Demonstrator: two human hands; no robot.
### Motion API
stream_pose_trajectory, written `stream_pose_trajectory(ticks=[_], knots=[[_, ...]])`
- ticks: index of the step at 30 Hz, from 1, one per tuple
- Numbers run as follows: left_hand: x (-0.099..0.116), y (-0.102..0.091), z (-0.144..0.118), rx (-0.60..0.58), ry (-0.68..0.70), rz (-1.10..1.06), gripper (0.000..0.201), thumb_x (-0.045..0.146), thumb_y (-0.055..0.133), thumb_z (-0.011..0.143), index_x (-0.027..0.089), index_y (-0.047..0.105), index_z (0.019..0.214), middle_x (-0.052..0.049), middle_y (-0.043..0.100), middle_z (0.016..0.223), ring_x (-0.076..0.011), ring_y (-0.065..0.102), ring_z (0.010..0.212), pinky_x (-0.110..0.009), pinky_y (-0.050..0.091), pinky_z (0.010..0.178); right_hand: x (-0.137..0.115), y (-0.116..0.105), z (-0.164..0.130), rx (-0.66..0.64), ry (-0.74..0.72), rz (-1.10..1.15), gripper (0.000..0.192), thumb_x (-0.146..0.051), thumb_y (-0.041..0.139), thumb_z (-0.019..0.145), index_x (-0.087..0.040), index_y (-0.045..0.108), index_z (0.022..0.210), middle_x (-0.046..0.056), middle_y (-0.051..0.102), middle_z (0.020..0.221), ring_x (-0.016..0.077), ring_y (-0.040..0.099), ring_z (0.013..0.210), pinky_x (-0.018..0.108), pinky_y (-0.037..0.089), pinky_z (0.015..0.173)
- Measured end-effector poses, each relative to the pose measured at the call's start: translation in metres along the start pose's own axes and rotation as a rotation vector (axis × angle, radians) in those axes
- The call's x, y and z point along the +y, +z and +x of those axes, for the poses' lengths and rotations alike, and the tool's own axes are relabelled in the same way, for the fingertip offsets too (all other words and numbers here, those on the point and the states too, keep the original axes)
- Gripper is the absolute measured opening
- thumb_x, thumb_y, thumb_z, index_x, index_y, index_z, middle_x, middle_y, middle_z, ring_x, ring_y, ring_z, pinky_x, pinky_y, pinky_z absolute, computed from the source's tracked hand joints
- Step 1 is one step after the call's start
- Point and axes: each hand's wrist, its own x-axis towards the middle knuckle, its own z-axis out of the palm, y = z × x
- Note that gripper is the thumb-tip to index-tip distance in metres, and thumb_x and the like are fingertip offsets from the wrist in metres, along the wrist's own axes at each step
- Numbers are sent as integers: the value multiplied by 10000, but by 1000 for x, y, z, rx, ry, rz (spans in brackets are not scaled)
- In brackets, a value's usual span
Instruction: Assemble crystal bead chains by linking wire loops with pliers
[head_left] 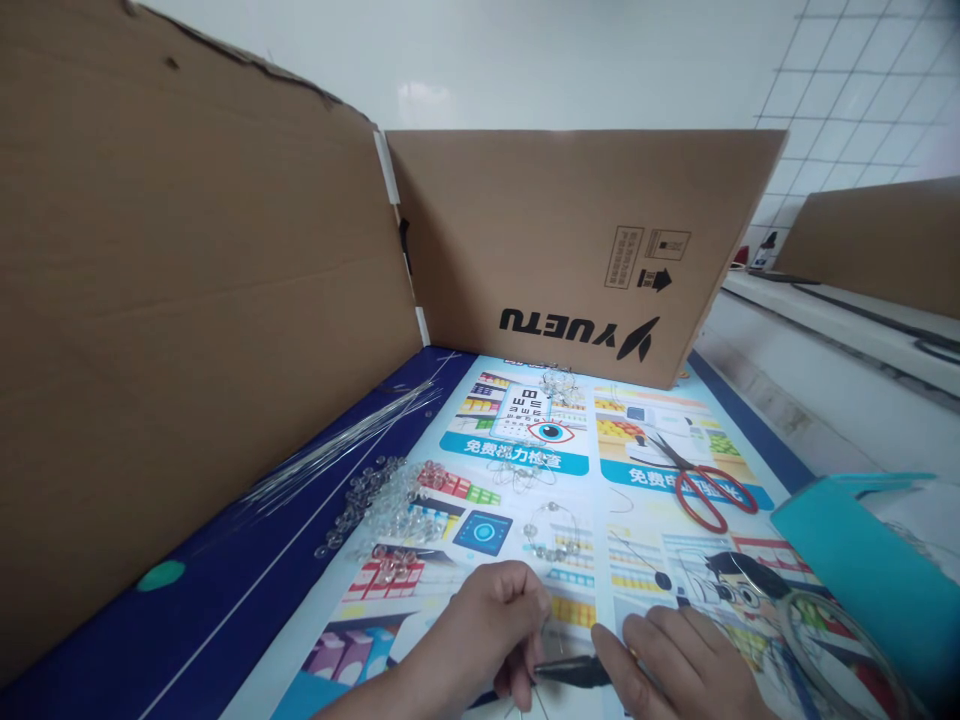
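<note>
White tiled wall at the back, cardboard panels [195,300] standing on the left and rear of the surface [225,610], which is covered by a blue-bordered printed poster [637,520]. Both hands low in frame at the near edge. Left hand [487,625] curled nearly closed, fingers bent down, fingertips touching a dark slim tool [574,672] that lies between the two hands; looks like pliers, can't confirm. Right hand [675,660] also curled, thumb and index finger at the other end of the same tool; whether it grips or just rests on it, can't tell. Something thin, maybe wire, near the left fingers, too small to make out. Just ahead of the hands: a small wire loop with clear beads [553,532] on the poster. Left of that, a loose pile of clear glass beads [386,500], touching or overlapping the poster edge. Further left, a bundle of thin silver wires [345,445] lying diagonally on the blue border. Red-handled scissors [701,485] on the right, closed, well apart from the hands. Teal box [855,560] at the right edge, near the right hand. More beaded wire pieces [561,385] near the rear cardboard.
</note>
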Motion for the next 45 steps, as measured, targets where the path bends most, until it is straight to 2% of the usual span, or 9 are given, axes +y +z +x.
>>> stream_pose_trajectory(ticks=[9, 14, 19, 25, 31, 38, 41, 43, 45], knots=[[3, 3, -3, 60, 37, 136, 204, 344, 479, 798, 187, 470, 668, 42, 561, 494, -65, 489, 315, -148, 242, 323, -3, 8, 3, 27, 17, 20, 355, -76, 277, 910, -169, 619, 896, 20, 617, 637, 148, 536, 553, 301, 351, 557], [5, 1, -11, 127, 211, 498, 229, 352, 425, 856, 208, 502, 696, 24, 573, 552, -119, 534, 441, -200, 373, 426, -10, 20, -2, 24, 134, 136, 307, -165, 302, 912, -187, 594, 821, 6, 552, 573, 153, 514, 541, 276, 354, 520], [10, 0, -18, 125, 415, 991, 255, 317, 354, 903, 217, 546, 768, -14, 626, 582, -160, 573, 527, -237, 398, 515, -16, 25, -15, -135, 265, 332, 102, -209, 481, 821, -223, 575, 859, -3, 591, 695, 150, 549, 621, 237, 399, 548], [2, 4, -18, 137, 597, 1387, 204, 205, 361, 869, 197, 561, 825, -30, 661, 608, -194, 613, 526, -261, 404, 482, -16, 20, -19, -418, 353, 433, 170, -159, 616, 695, -261, 573, 825, -29, 606, 743, 145, 572, 646, 219, 399, 557], [4, 6, -18, 135, 640, 1418, 181, 199, 381, 864, 200, 550, 800, -19, 670, 606, -188, 625, 516, -259, 429, 474, -13, 15, -14, -551, 375, 484, 142, -189, 601, 736, -278, 591, 845, -31, 627, 773, 148, 596, 668, 216, 395, 560], [-2, 7, -16, 87, 592, 1417, 177, 203, 399, 854, 203, 572, 816, -24, 691, 643, -189, 643, 553, -257, 429, 502, -10, 14, -8, -674, 369, 549, 109, -247, 621, 744, -269, 629, 851, -5, 646, 772, 167, 613, 680, 213, 402, 559], [5, 3, -17, 27, 530, 1294, 226, 264, 355, 893, 214, 573, 859, -17, 693, 676, -164, 626, 555, -231, 407, 487, -5, 13, -7, -705, 419, 598, 140, -225, 605, 746, -275, 640, 872, 3, 650, 810, 173, 618, 738, 216, 421, 610], [14, -4, -18, 51, 461, 1213, 252, 294, 323, 915, 229, 567, 915, -11, 694, 725, -152, 621, 587, -218, 410, 505, 0, 11, -6, -725, 479, 602, 121, -224, 584, 755, -273, 645, 847, 8, 649, 828, 182, 619, 772, 227, 431, 640], [26, -14, -17, 129, 414, 1248, 257, 296, 324, 917, 235, 573, 898, -10, 686, 736, -160, 624, 625, -226, 410, 535, 6, 6, -5, -779, 525, 587, 102, -246, 572, 761, -270, 649, 825, 16, 651, 837, 201, 623, 787, 253, 440, 653]])
